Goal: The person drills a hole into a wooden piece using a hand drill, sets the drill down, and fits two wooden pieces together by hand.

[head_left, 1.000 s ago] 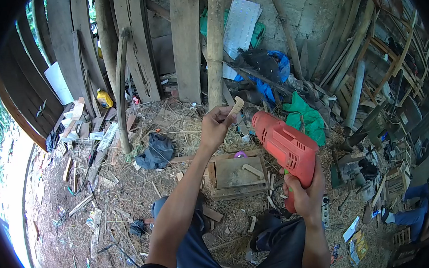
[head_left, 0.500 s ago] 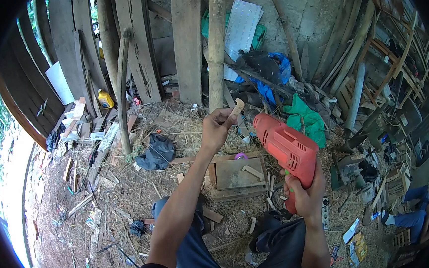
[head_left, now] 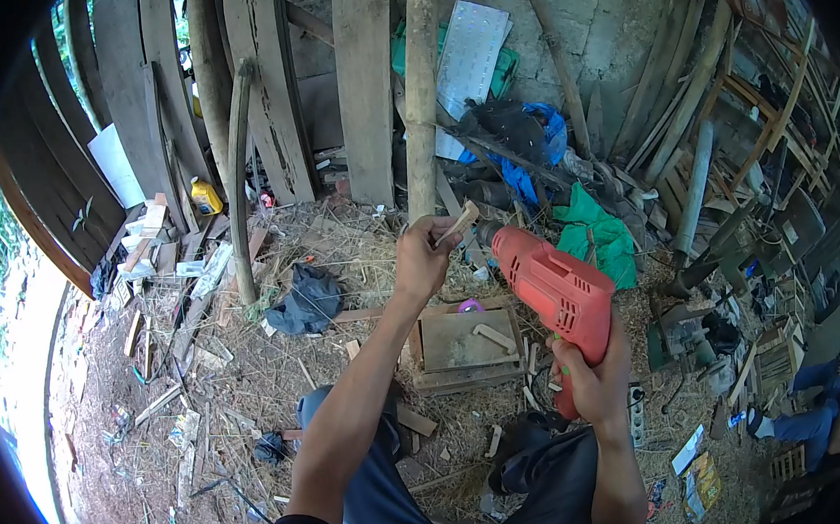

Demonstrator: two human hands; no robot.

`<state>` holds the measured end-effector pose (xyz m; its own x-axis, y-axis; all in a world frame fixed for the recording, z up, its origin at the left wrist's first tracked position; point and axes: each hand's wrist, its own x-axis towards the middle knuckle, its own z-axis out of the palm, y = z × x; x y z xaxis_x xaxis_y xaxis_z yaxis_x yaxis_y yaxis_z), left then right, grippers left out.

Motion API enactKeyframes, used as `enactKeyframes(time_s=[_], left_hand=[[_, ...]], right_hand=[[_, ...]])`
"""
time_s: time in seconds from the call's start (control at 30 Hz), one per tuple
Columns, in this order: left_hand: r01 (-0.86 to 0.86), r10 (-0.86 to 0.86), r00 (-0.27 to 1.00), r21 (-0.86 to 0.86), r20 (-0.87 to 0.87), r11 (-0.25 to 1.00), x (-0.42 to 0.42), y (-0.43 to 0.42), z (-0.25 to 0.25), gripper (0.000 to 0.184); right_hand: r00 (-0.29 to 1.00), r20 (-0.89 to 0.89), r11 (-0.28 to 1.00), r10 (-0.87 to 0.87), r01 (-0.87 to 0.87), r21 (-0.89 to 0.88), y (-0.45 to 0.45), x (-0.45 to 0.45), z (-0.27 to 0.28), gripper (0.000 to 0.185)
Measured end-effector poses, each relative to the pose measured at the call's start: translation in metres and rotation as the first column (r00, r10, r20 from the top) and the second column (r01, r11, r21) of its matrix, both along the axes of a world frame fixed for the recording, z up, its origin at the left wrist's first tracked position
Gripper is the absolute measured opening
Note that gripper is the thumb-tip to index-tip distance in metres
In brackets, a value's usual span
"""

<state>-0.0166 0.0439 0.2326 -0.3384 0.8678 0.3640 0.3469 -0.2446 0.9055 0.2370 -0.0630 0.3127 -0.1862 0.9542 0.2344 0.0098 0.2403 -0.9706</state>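
My left hand [head_left: 426,260] pinches a small pale piece of wood [head_left: 463,219], which sticks out to the upper right from the fingertips. In my right hand [head_left: 596,378] is a red power drill [head_left: 561,293], gripped by its handle. The drill's dark chuck [head_left: 487,233] points up and left toward the wood piece, very close to it. Whether a bit touches the wood, I cannot tell. Below both hands a low wooden box [head_left: 460,347] stands on the ground, with another pale wood piece [head_left: 494,338] and a purple round object [head_left: 471,306] on it.
Wood scraps and straw litter the ground. A dark cloth [head_left: 305,298] lies left of the box, and a green cloth [head_left: 596,240] lies behind the drill. A bamboo post [head_left: 420,96] rises ahead. At far right, another person's leg [head_left: 810,428] shows. A power strip [head_left: 636,414] lies beside my right forearm.
The drill has shifted slightly left with my right hand. The wood piece has tilted and turned a little in my left fingers, its tip now slightly lower.
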Motion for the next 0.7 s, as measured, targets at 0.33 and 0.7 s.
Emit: enactKeyframes(time_s=[0.33, 0.7], left_hand=[[0.044, -0.057, 0.987, 0.082, 0.151, 0.996, 0.004, 0.0, -0.003, 0.02], [-0.043, 0.042, 0.999, 0.031, 0.034, 0.999, 0.017, -0.007, 0.003, 0.021]], right_hand=[[0.991, 0.129, 0.996, -0.037, 0.026, 0.086, 0.005, 0.001, -0.009, 0.04], [0.97, 0.237, 0.991, -0.061, 0.031, 0.129, 0.007, 0.0, -0.013, 0.051]])
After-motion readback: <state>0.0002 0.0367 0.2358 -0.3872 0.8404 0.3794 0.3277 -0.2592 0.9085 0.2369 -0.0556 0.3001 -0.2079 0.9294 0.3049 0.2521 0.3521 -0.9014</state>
